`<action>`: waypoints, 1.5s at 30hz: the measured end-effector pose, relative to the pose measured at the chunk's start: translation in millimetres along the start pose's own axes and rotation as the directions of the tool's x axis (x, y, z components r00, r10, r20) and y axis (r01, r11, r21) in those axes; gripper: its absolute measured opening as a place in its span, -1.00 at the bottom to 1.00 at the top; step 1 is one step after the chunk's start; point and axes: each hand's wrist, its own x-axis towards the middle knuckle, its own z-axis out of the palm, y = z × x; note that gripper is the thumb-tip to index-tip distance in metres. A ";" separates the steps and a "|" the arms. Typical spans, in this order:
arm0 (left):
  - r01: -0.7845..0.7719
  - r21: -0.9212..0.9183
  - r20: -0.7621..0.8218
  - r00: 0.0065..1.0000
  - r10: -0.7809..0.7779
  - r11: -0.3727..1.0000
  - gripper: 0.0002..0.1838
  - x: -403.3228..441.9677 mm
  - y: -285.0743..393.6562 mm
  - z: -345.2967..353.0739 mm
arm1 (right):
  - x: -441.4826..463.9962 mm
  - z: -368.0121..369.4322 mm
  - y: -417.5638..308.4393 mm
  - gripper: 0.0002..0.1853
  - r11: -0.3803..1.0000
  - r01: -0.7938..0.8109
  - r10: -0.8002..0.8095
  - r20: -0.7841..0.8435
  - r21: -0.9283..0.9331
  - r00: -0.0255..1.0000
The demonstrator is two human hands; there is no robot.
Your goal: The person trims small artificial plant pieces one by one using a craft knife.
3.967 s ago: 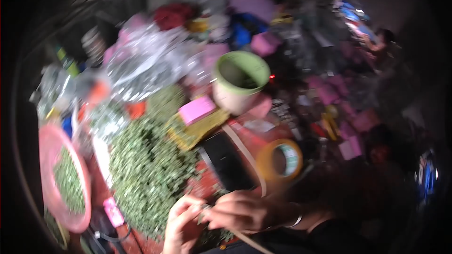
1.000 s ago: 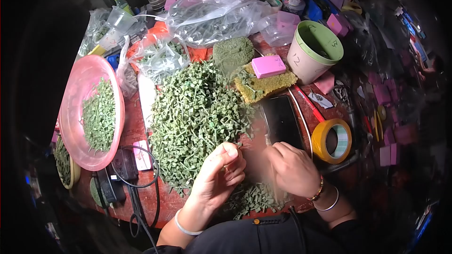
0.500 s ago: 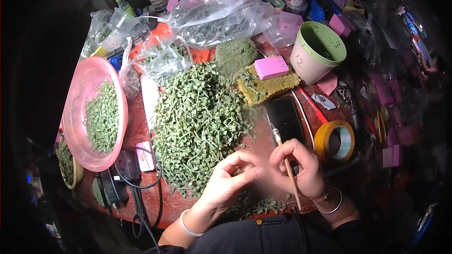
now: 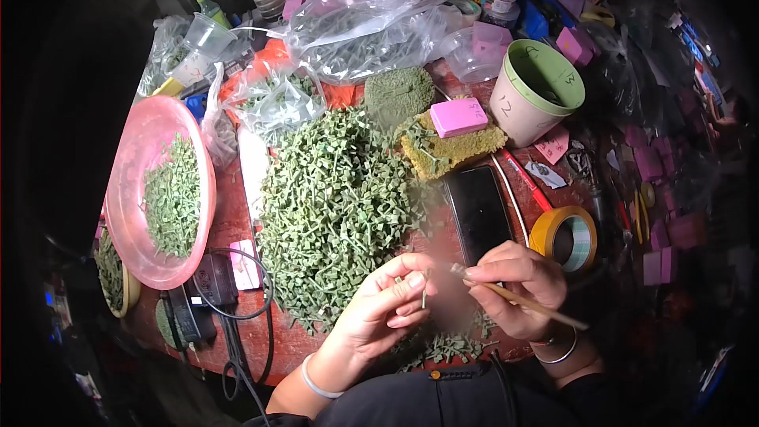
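Between the thumb and fingers of my left hand [image 4: 379,312] is a small pale-green piece [image 4: 424,298], too small to name, like those in the heap [image 4: 340,213] beyond it. My right hand [image 4: 518,289] grips a thin paintbrush [image 4: 541,312] by its wooden handle. The brush tip points left toward my left fingers, and a gap separates it from the green piece. More loose green pieces [image 4: 447,350] lie below my hands on the red tabletop. A dark phone [image 4: 478,209] rests just beyond my right hand.
A pink basin [image 4: 207,205] holding green pieces stands at the left, near black cables [image 4: 229,340]. Toward the back are a yellow sponge [image 4: 443,160] with a pink block [image 4: 458,117] on it, a numbered pot [image 4: 518,115] and plastic bags [image 4: 364,24]. Yellow tape [image 4: 541,237] lies at the right.
My right hand has turned the brush from steeply upright to slanting, tip now leftward near my left hand. The green piece in my left fingers has come into sight.
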 end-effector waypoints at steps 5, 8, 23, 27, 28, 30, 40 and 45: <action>0.006 0.012 -0.003 1.000 -0.006 1.000 -0.80 0.7 0.7 -0.4 | -2.2 -3.3 -5.8 -0.80 0.992 -0.013 0.017 0.033 -0.123 0.999; -0.037 0.145 -0.068 0.997 0.047 0.989 -0.82 -1.4 -1.9 7.5 | -2.8 -0.8 -7.4 -0.79 0.982 -0.001 -0.002 -0.016 -0.187 1.000; -0.066 0.458 -0.136 0.980 0.143 0.887 -0.77 -3.1 -3.9 14.4 | -1.7 -12.5 -2.5 -0.76 0.987 -0.145 0.137 0.098 0.071 0.986; -0.053 0.344 -0.092 0.992 0.090 0.937 -0.72 -1.4 -3.2 14.2 | -3.8 -8.2 -1.0 -0.77 0.974 -0.201 0.199 0.024 0.103 0.980; -0.052 0.344 -0.092 0.992 0.088 0.938 -0.72 -1.5 -3.1 13.1 | -4.6 -8.1 -0.3 -0.78 0.974 -0.201 0.202 0.010 0.108 0.979; -0.035 0.340 -0.089 0.994 0.069 0.940 -0.70 -1.6 -3.5 10.3 | -5.2 -8.3 -0.2 -0.78 0.965 -0.218 0.217 0.021 0.145 0.976; -0.045 0.562 -0.188 0.965 0.180 0.826 -0.75 -2.5 -6.3 17.2 | -4.5 -7.1 -6.7 -0.82 0.986 -0.160 0.162 -0.044 0.049 0.986; -0.252 0.851 0.023 0.895 0.446 0.461 -0.79 0.9 -10.5 8.4 | -1.0 -3.0 -4.0 -0.83 1.000 0.005 -0.005 0.072 -0.006 0.997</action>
